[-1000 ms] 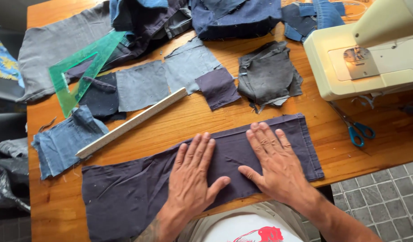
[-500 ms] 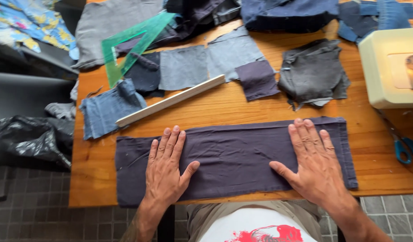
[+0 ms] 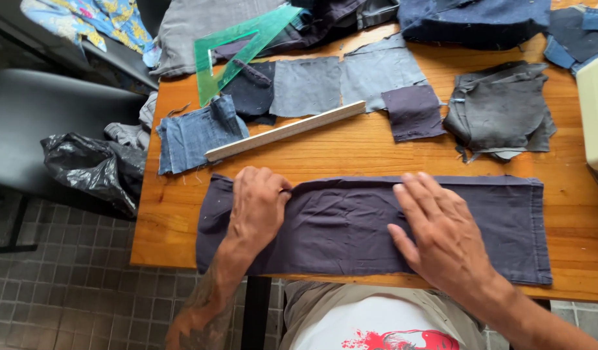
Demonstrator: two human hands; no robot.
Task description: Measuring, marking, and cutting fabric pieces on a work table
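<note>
Now your left hand point(image 3: 258, 204) pinches the dark cloth point(image 3: 351, 223) (fingers curled on its top edge); your right hand point(image 3: 441, 236) lies flat, fingers spread.

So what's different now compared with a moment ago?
The left hand, flat with fingers spread before, has curled and pinches the top edge of the dark purple cloth in its grip. The right hand has slid leftward, toward the middle, staying flat. The cloth, wooden ruler and green set square lie where they did on the table.
</note>
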